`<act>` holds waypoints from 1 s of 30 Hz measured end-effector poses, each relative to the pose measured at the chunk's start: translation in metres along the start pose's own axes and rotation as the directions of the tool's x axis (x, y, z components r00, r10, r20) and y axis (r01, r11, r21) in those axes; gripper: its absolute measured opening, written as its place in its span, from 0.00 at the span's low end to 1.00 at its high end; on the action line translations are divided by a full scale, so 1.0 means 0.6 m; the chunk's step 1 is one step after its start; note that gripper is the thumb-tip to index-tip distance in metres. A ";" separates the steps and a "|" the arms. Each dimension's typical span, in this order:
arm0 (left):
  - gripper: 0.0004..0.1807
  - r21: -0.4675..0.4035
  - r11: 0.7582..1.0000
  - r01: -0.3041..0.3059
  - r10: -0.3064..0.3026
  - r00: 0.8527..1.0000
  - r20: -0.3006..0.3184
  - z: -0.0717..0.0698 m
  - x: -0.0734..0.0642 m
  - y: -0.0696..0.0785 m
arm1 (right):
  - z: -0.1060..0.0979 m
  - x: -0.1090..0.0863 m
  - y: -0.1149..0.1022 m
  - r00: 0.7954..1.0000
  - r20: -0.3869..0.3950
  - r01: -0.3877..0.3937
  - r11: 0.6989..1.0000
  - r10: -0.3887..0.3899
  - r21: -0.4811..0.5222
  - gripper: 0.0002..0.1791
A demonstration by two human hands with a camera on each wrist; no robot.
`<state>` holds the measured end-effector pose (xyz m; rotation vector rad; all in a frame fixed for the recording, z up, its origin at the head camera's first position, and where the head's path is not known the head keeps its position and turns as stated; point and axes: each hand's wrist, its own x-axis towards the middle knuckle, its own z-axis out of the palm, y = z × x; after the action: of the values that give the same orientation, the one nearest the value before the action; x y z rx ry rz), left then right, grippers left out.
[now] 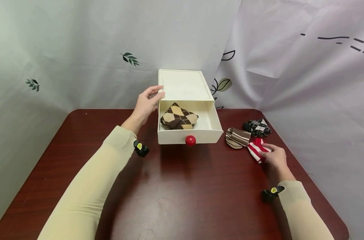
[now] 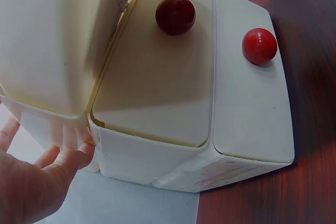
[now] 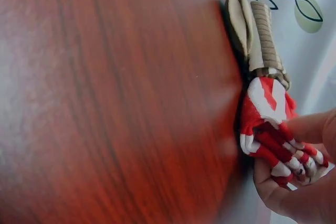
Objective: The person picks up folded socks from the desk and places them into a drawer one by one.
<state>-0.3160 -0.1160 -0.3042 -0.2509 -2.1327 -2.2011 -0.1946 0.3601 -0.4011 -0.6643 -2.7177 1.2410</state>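
A white drawer unit (image 1: 185, 85) stands at the back of the table, its top drawer (image 1: 173, 137) pulled out by a red knob (image 1: 190, 140). Inside lies a folded brown-and-cream argyle sock (image 1: 186, 118). My left hand (image 1: 146, 104) rests against the unit's upper left edge; in the left wrist view its extended fingers touch the white side wall. At the right, my right hand (image 1: 276, 156) pinches a red-and-white striped sock (image 3: 268, 103) between thumb and fingers, at the table surface. Beside it lie a folded brown striped sock (image 1: 240, 136) and a black-and-white argyle sock (image 1: 260, 127).
Below the pulled-out drawer, the left wrist view shows two closed drawers with red knobs, a middle one (image 2: 152, 82) and a bottom one (image 2: 247, 103). The dark red wooden table (image 1: 182, 186) ends near a pale curtain (image 1: 95, 50) at the back and sides.
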 end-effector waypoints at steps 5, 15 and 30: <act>0.21 0.004 1.000 -0.002 0.002 1.000 0.008 0.003 0.000 0.001 | -0.021 -0.004 -0.010 0.998 -0.065 -0.014 0.999 0.017 0.044 0.26; 0.21 0.001 1.000 0.002 -0.002 1.000 0.005 0.003 0.001 0.001 | -0.067 -0.026 -0.100 0.997 -0.068 0.041 0.963 -0.024 0.265 0.32; 0.22 -0.005 1.000 -0.001 0.001 1.000 0.000 0.000 0.000 0.000 | -0.046 -0.086 -0.292 0.977 0.055 0.134 0.792 -0.207 0.596 0.26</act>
<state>-0.3158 -0.1158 -0.3043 -0.2524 -2.1266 -2.2066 -0.2028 0.2563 -0.2482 -0.2630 -2.1847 1.9823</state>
